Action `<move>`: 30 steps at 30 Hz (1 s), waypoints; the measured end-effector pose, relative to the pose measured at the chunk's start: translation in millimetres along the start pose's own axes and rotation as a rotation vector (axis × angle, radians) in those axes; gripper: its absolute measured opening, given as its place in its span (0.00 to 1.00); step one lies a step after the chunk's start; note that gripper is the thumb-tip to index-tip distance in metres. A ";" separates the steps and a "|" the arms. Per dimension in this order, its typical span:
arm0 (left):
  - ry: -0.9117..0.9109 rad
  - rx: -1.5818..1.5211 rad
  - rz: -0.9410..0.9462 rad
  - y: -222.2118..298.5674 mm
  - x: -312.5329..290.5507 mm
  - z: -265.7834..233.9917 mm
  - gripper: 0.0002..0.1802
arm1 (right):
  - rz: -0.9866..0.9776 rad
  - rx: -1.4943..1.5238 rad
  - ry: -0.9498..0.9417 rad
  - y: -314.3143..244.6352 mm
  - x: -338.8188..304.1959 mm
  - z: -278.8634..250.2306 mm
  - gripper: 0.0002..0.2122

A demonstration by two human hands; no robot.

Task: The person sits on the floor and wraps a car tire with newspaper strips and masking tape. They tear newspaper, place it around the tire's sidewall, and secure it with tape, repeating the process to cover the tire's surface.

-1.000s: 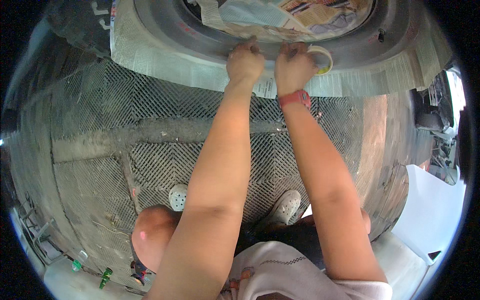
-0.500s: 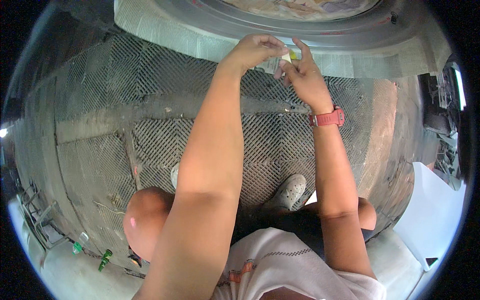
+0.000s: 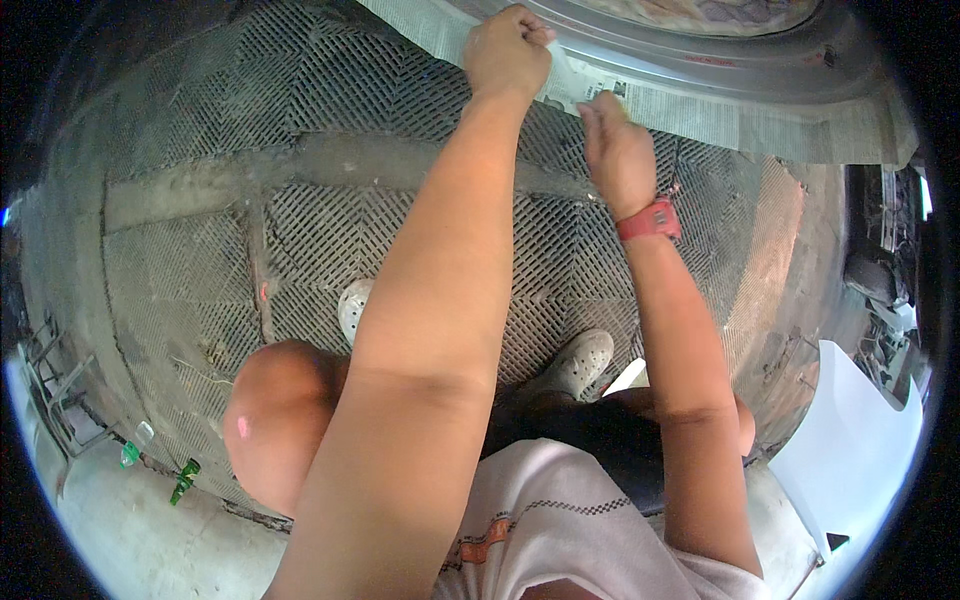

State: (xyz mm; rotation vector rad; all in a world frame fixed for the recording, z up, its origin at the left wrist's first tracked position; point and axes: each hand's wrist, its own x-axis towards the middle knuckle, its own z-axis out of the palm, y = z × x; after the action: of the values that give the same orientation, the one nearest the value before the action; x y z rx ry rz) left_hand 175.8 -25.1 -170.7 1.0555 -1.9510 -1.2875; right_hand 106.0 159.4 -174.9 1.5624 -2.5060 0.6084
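Note:
My left hand [image 3: 505,50] is closed in a fist on one end of a pale strip of tape [image 3: 562,78], just below the newspaper [image 3: 740,115] that covers the edge of a grey curved panel [image 3: 800,60]. My right hand [image 3: 615,150], with a red watch on its wrist, pinches the strip's other end, lower and to the right. The tape is stretched between the two hands, in front of the newspaper's lower edge. I cannot see a tape roll.
Below is a grey metal grid floor [image 3: 300,230] with a flat cross bar. My knees and grey shoes [image 3: 580,362] are under my arms. Green bottles [image 3: 183,480] lie on the concrete at lower left. A white sheet [image 3: 860,440] and clutter are on the right.
Both hands have come off the panel's papered edge and moved apart, the right one dropping lower. A strip of tape now spans between them. The yellowish roll seen earlier is out of sight.

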 end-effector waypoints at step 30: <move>0.495 -0.093 -0.087 -2.6 9.2 27.5 0.09 | 0.226 0.015 0.403 -9.1 128.3 58.7 0.07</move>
State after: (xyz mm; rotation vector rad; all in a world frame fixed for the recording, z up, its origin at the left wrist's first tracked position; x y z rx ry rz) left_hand 149.8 -20.4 -183.1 1.2794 -1.4749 -1.0247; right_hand 61.4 25.7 -185.7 1.0359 -2.3780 0.8731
